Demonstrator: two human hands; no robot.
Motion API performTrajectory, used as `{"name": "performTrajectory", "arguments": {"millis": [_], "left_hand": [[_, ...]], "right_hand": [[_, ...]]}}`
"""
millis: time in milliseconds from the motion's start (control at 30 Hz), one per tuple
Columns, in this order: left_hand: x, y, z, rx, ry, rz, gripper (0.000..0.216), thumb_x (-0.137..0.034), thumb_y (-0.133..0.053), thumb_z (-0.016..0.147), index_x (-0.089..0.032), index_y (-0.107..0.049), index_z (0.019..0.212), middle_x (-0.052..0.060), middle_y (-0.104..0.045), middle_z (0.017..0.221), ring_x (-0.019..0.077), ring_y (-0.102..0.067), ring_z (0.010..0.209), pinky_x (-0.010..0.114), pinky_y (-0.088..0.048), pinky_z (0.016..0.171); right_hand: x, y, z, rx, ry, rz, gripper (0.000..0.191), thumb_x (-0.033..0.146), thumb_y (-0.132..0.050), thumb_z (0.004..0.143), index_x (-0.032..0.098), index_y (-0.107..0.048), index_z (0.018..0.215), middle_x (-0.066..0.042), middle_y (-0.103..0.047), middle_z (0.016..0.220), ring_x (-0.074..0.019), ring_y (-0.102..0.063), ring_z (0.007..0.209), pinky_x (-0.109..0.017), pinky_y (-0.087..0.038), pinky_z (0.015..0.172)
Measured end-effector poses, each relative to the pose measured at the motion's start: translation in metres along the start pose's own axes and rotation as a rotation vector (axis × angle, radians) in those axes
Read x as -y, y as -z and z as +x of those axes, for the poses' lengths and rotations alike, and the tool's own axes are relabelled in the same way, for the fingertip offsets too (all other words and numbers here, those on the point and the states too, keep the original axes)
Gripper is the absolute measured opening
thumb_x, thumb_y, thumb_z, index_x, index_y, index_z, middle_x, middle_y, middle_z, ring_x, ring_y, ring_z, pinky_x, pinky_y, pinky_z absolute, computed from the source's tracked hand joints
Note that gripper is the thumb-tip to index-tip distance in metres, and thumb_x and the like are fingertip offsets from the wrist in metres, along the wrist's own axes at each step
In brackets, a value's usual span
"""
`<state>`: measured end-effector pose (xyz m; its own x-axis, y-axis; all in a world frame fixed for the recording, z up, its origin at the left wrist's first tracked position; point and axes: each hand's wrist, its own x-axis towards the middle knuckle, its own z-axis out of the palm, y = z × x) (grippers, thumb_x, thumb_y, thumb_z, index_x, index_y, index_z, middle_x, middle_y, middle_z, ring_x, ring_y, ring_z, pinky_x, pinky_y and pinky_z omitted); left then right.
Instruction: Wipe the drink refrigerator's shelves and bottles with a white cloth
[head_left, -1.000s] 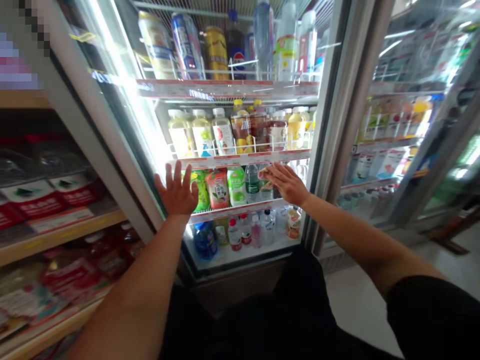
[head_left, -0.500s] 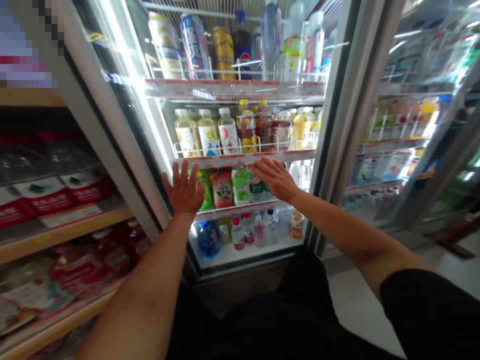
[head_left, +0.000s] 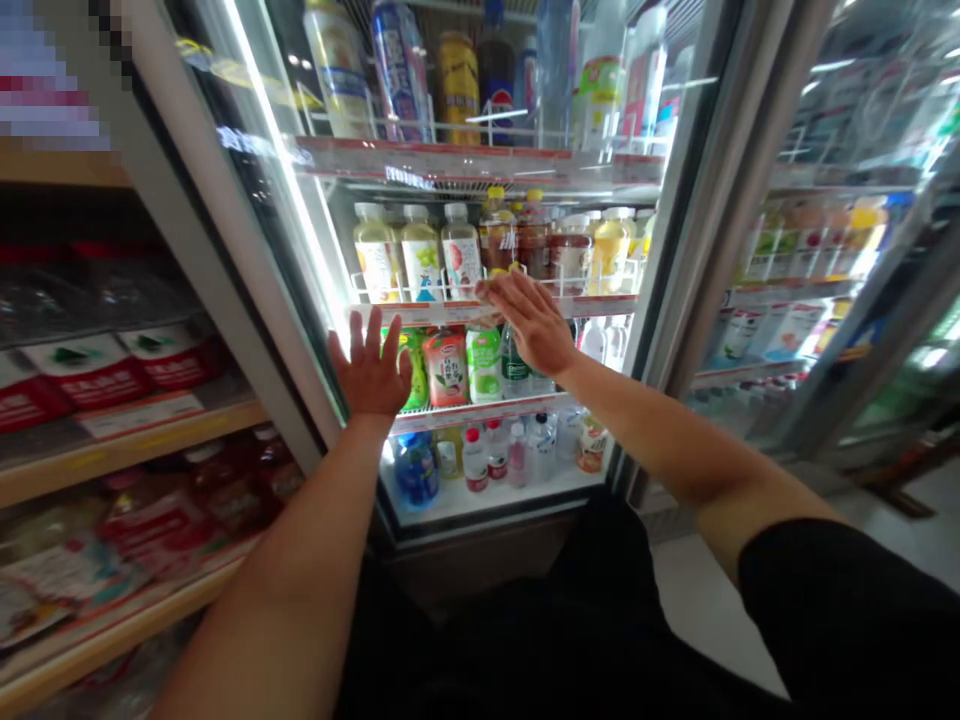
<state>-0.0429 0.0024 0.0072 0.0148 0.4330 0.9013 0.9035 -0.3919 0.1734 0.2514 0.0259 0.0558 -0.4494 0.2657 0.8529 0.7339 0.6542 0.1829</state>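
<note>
A lit drinks fridge (head_left: 480, 160) stands in front of me, its shelves full of bottles and cans. My left hand (head_left: 371, 368) is open with fingers spread, at the left edge of the opening beside a green bottle (head_left: 411, 368). My right hand (head_left: 529, 322) is open and flat, fingers stretched left over the white price rail (head_left: 600, 305) of the middle shelf. Just above it stand juice bottles (head_left: 420, 255). Below it are a red-labelled bottle (head_left: 445, 368) and a green-labelled bottle (head_left: 484, 362). Neither hand holds anything.
The open glass door (head_left: 247, 230) slants away on the left. Wooden shelves (head_left: 127, 450) with red packaged goods run along the far left. A second glass-fronted fridge (head_left: 817, 250) stands to the right. Small bottles (head_left: 480, 455) fill the bottom shelf. Pale floor (head_left: 712, 600) shows at the lower right.
My right hand has risen from the lower row of bottles and moved left, up to the price rail of the middle shelf. My left hand has stayed by the fridge's left edge.
</note>
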Motion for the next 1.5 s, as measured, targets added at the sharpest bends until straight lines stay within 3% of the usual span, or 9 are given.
{"name": "performTrajectory", "arguments": {"millis": [133, 267, 333, 533, 767, 967, 1167, 1367, 1500], "left_hand": [[0.003, -0.001, 0.0, -0.01, -0.016, 0.008, 0.056, -0.049, -0.037, 0.104, -0.019, -0.048, 0.152, 0.005, -0.031, 0.169, 0.0289, -0.009, 0.161, 0.058, 0.013, 0.128], [0.005, -0.002, -0.001, -0.031, -0.025, 0.04, 0.054, -0.049, -0.037, 0.104, -0.025, -0.049, 0.151, 0.005, -0.035, 0.167, 0.0281, -0.013, 0.161, 0.056, 0.011, 0.13], [0.005, -0.002, -0.002, -0.04, -0.033, 0.052, 0.054, -0.049, -0.037, 0.104, -0.027, -0.049, 0.151, 0.004, -0.037, 0.167, 0.0272, -0.015, 0.16, 0.055, 0.01, 0.13], [0.006, -0.002, -0.002, -0.039, -0.037, 0.07, 0.055, -0.05, -0.036, 0.104, -0.026, -0.048, 0.153, 0.005, -0.035, 0.167, 0.0282, -0.015, 0.16, 0.056, 0.008, 0.13], [0.007, -0.003, -0.003, -0.057, -0.075, 0.13, 0.054, -0.046, -0.038, 0.104, -0.025, -0.048, 0.154, 0.007, -0.037, 0.166, 0.028, -0.017, 0.16, 0.057, 0.005, 0.13], [0.005, -0.002, -0.002, -0.043, -0.063, 0.091, 0.056, -0.047, -0.036, 0.105, -0.023, -0.047, 0.153, 0.007, -0.034, 0.168, 0.0285, -0.012, 0.161, 0.057, 0.008, 0.13], [0.008, -0.004, -0.003, -0.039, -0.042, 0.06, 0.055, -0.05, -0.037, 0.104, -0.026, -0.047, 0.153, 0.005, -0.034, 0.168, 0.029, -0.012, 0.161, 0.056, 0.01, 0.13], [0.012, -0.005, -0.005, -0.055, -0.102, 0.178, 0.056, -0.045, -0.038, 0.104, -0.023, -0.045, 0.156, 0.008, -0.033, 0.168, 0.0269, -0.01, 0.161, 0.059, 0.005, 0.13], [0.011, -0.004, -0.005, -0.05, -0.094, 0.157, 0.056, -0.044, -0.039, 0.104, -0.023, -0.045, 0.156, 0.008, -0.033, 0.168, 0.0263, -0.009, 0.161, 0.057, 0.006, 0.131]], "right_hand": [[0.006, -0.008, 0.003, -0.094, -0.092, -0.01, 0.065, 0.008, -0.033, 0.103, 0.03, -0.033, 0.163, 0.001, -0.04, 0.167, -0.0241, -0.02, 0.16, -0.051, -0.023, 0.134], [0.015, -0.014, -0.009, 0.088, 0.115, 0.004, 0.064, 0.007, -0.036, 0.102, 0.034, -0.038, 0.16, 0.003, -0.045, 0.163, -0.02, -0.028, 0.158, -0.048, -0.025, 0.133], [0.014, -0.012, -0.002, 0.102, 0.156, -0.001, 0.064, 0.007, -0.035, 0.103, 0.036, -0.037, 0.16, 0.005, -0.045, 0.164, -0.0185, -0.029, 0.157, -0.047, -0.026, 0.133], [0.005, -0.011, 0.029, -0.155, -0.042, -0.013, 0.069, 0.006, -0.031, 0.102, 0.036, -0.024, 0.165, 0.005, -0.041, 0.166, -0.0202, -0.02, 0.16, -0.051, -0.024, 0.133], [0.01, -0.009, 0.014, 0.077, 0.158, -0.01, 0.063, 0.01, -0.035, 0.104, 0.038, -0.036, 0.161, 0.007, -0.045, 0.163, -0.0179, -0.028, 0.158, -0.046, -0.026, 0.134], [0.0, 0.0, 0.033, -0.11, -0.047, -0.001, 0.07, 0.007, -0.031, 0.103, 0.037, -0.021, 0.165, 0.006, -0.039, 0.167, -0.0237, -0.022, 0.16, -0.054, -0.022, 0.134], [0.002, 0.001, 0.023, 0.034, 0.111, -0.009, 0.063, 0.013, -0.035, 0.105, 0.039, -0.032, 0.162, 0.005, -0.044, 0.164, -0.0214, -0.028, 0.158, -0.049, -0.026, 0.133], [-0.011, 0.0, 0.044, -0.191, -0.078, -0.056, 0.066, 0.008, -0.031, 0.102, 0.03, -0.031, 0.164, 0.001, -0.043, 0.165, -0.0236, -0.022, 0.16, -0.052, -0.023, 0.133], [-0.011, 0.003, 0.027, -0.113, -0.002, -0.042, 0.065, 0.012, -0.03, 0.104, 0.038, -0.03, 0.163, 0.004, -0.046, 0.163, -0.0215, -0.026, 0.159, -0.051, -0.024, 0.133]]}}
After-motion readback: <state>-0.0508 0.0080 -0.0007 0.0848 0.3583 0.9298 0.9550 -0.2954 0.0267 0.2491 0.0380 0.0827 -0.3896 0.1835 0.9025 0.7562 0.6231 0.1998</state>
